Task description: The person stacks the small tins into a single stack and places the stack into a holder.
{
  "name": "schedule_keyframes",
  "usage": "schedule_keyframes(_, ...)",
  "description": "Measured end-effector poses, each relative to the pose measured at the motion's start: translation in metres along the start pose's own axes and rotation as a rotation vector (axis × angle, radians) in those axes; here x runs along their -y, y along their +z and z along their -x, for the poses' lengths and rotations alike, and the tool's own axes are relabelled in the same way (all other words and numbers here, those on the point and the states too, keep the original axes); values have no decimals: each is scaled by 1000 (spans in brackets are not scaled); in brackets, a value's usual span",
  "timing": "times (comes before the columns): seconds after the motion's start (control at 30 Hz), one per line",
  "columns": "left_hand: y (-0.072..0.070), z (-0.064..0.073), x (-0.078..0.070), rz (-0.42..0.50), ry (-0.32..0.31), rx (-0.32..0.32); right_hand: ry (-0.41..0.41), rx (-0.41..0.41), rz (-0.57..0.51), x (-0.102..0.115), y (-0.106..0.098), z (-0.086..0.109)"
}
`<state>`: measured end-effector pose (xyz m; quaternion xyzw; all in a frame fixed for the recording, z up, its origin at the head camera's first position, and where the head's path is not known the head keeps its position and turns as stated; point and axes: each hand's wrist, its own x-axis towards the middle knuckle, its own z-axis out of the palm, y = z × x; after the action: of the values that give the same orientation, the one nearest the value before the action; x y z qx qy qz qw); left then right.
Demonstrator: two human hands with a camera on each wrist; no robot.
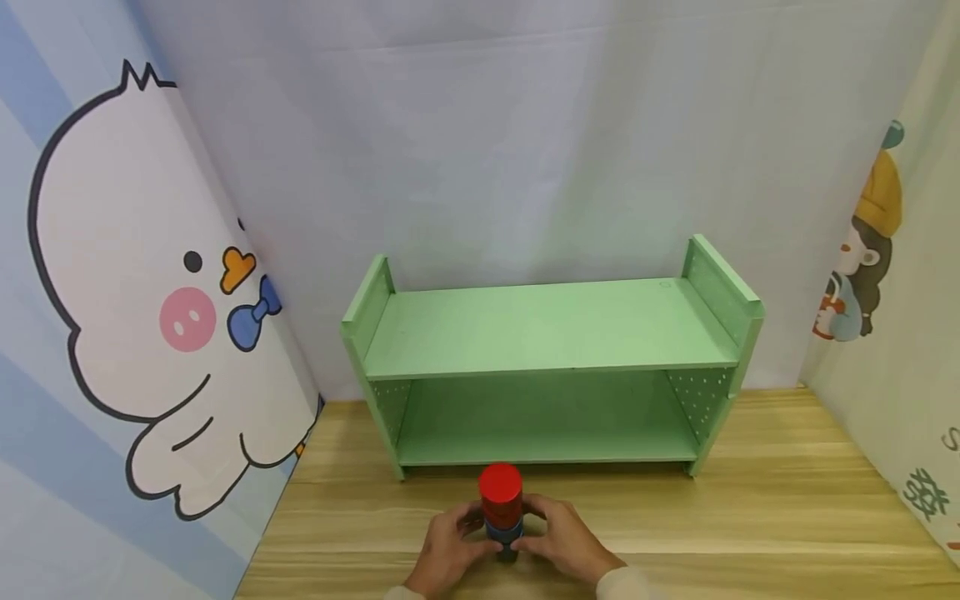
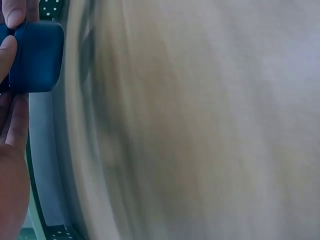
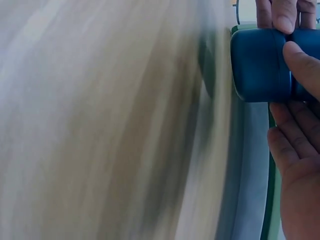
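A cylindrical bottle (image 1: 501, 496), red on top and dark blue below, stands upright between both hands near the front of the wooden table. My left hand (image 1: 447, 546) grips it from the left and my right hand (image 1: 564, 537) from the right, with thumbs on the near side and fingers behind. Both wrist views show the bottle's rounded dark blue lower end (image 2: 41, 57) pinched between fingers and thumbs, a seam running round it under the thumbs. Whether its base touches the table I cannot tell. The hands cover part of its middle.
Just behind the hands is a light green two-tier shelf (image 1: 540, 329) with raised, perforated side panels. Wooden tabletop (image 1: 810, 500) extends on both sides. A pale curtain (image 1: 540, 150) hangs behind, and printed cloths with cartoon figures flank the table.
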<state>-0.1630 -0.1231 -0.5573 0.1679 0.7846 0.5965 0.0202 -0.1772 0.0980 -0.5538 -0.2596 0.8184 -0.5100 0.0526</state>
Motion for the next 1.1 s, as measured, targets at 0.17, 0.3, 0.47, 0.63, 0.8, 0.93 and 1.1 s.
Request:
schedule_keyframes(0.17, 4, -9, -7, -29, 16, 9, 24, 5, -20, 6, -12, 1)
schedule_keyframes(0.3, 7, -17, -16, -30, 17, 29, 33, 0, -19, 9, -22, 0)
schedule_keyframes(0.47, 9, -27, -24, -43, 52, 43, 18, -16, 15, 11, -33, -2)
schedule_keyframes(0.63, 9, -37, -34, -48, 82, 72, 0, -31, 19, 16, -45, -5)
schedule_keyframes(0.8, 8, -46, -44, -53, 111, 99, -42, -68, 87, 23, -58, -7)
schedule_keyframes(0.93, 7, -53, -53, -79, 134, 104, -41, -79, 114, 30, -66, -8)
schedule_keyframes(1.1, 5, -59, -62, -156, 151, 93, -34, -91, 133, 37, -75, -11)
